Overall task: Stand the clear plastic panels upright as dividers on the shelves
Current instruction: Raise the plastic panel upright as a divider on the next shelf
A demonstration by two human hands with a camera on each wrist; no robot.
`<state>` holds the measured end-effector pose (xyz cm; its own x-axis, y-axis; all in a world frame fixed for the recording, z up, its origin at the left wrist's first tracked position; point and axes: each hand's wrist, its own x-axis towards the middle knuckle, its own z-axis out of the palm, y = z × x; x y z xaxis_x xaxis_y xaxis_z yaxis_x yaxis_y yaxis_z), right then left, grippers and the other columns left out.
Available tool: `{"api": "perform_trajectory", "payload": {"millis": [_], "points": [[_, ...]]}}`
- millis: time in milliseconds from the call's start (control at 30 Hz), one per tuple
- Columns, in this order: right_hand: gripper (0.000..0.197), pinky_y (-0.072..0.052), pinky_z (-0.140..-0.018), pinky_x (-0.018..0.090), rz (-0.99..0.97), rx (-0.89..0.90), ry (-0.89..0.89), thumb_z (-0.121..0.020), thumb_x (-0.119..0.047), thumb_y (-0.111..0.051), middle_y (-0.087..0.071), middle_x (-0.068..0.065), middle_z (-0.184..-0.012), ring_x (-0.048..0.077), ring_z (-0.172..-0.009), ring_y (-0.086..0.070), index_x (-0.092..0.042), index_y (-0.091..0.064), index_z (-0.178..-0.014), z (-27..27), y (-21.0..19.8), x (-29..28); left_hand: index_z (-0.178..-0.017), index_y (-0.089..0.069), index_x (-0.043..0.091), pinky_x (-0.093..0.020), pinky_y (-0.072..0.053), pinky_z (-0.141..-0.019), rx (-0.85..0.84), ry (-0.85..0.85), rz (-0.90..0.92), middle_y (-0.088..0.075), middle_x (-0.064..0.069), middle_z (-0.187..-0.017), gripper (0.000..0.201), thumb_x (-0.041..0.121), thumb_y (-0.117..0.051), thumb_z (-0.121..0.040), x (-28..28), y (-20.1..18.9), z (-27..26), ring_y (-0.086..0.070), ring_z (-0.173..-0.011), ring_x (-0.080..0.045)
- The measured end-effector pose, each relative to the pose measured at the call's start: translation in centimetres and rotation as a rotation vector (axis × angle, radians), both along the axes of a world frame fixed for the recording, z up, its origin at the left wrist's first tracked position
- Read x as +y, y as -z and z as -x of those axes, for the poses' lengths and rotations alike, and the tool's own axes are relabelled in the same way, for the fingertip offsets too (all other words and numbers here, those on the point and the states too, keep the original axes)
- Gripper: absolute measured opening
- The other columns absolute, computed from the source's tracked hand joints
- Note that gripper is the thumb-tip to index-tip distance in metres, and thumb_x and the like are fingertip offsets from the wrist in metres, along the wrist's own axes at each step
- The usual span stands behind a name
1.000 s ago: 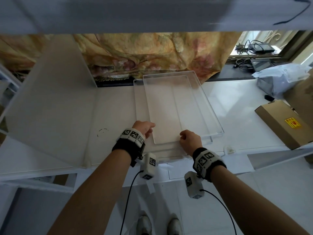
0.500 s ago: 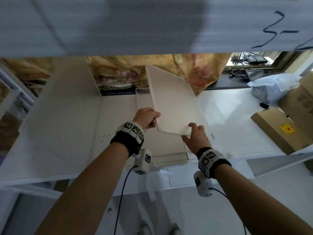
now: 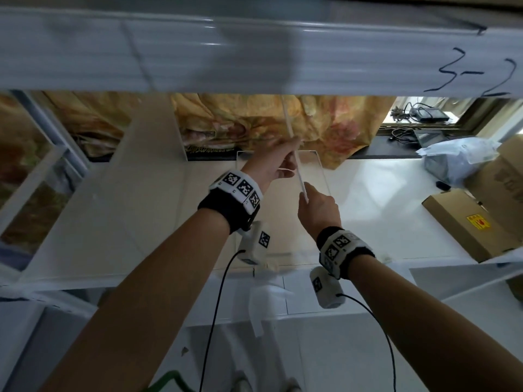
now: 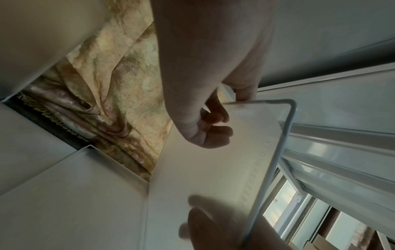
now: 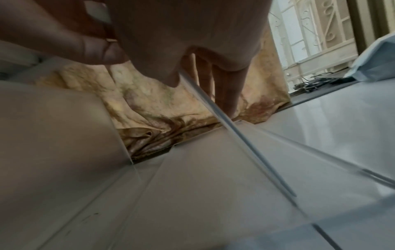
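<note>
A clear plastic panel (image 3: 294,154) is held on edge above the white shelf (image 3: 368,199); the head view shows it as a thin slanted line. My left hand (image 3: 278,162) grips its upper part, fingers curled against the face (image 4: 213,169) and thumb at the top edge. My right hand (image 3: 314,205) pinches its near lower edge (image 5: 235,135), fingers (image 5: 222,94) on the right face. A second clear panel (image 3: 319,171) lies flat on the shelf beneath them (image 5: 181,186). To the left, a divider panel (image 3: 147,171) stands on the shelf, leaning left.
The upper shelf's front rail (image 3: 254,52), marked "3-2", hangs close above the hands. A floral cloth (image 3: 254,120) closes the back. At the right sit a cardboard box (image 3: 464,224), a plastic bag (image 3: 458,159) and a larger carton (image 3: 503,171).
Both hands lifted the top panel off the flat stack and turned it from lying flat, through a tilt, onto its edge. The other panel stayed flat on the shelf.
</note>
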<state>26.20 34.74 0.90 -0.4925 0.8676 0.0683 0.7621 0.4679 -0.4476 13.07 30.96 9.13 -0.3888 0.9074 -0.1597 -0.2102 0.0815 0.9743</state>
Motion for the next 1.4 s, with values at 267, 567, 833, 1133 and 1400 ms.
{"api": "perform_trajectory", "payload": {"millis": [267,567,833,1133,1400], "points": [[0.044,-0.055,-0.086,0.053,0.17,0.447,-0.01,-0.094,-0.028,-0.037,-0.071,0.019,-0.11,0.038,-0.096,-0.069,-0.009,-0.06,-0.127,0.1,-0.9,-2.2,-0.094,-0.058,0.016,-0.033,-0.048,-0.081,0.003,-0.082,0.194,-0.056,-0.001,-0.093,0.033,0.043,-0.04,-0.099,-1.7,3.7,1.8,-0.056,-0.094,-0.021],[0.031,-0.059,-0.078,0.053,0.246,0.588,-0.048,-0.1,-0.013,-0.041,-0.071,0.013,-0.111,0.027,-0.092,-0.072,-0.008,-0.058,-0.125,1.3,-0.6,-5.4,-0.146,-0.031,0.005,-0.043,-0.04,-0.108,-0.055,-0.047,0.521,-0.041,-0.014,-0.144,0.059,0.042,-0.039,-0.1,-4.2,11.0,2.6,-0.043,-0.132,-0.032],[0.031,-0.058,-0.077,0.055,0.199,0.588,-0.023,-0.1,-0.01,-0.041,-0.07,0.016,-0.112,0.03,-0.092,-0.072,-0.005,-0.057,-0.126,1.5,0.8,-6.7,-0.08,-0.05,0.001,-0.037,-0.047,-0.087,-0.21,-0.078,0.534,-0.056,-0.012,-0.083,0.025,0.001,-0.033,-0.098,-5.1,14.7,2.2,-0.057,-0.074,-0.023],[0.032,-0.057,-0.08,0.055,0.155,0.594,0.031,-0.098,-0.013,-0.042,-0.072,0.018,-0.107,0.031,-0.091,-0.073,-0.006,-0.058,-0.125,1.4,1.2,-6.6,-0.08,-0.057,0.004,-0.036,-0.055,-0.07,-0.182,-0.002,0.476,-0.063,-0.01,-0.071,0.026,-0.008,-0.039,-0.094,-3.8,17.0,1.9,-0.06,-0.068,-0.023],[0.03,-0.056,-0.081,0.055,0.102,0.581,0.008,-0.1,-0.011,-0.043,-0.071,0.019,-0.109,0.033,-0.091,-0.073,-0.004,-0.058,-0.125,1.5,1.2,-7.1,-0.114,-0.059,-0.008,-0.025,-0.053,-0.047,-0.137,0.003,0.434,-0.063,-0.01,-0.075,0.032,-0.013,-0.038,-0.091,-3.8,17.4,1.5,-0.06,-0.061,-0.018]]}}
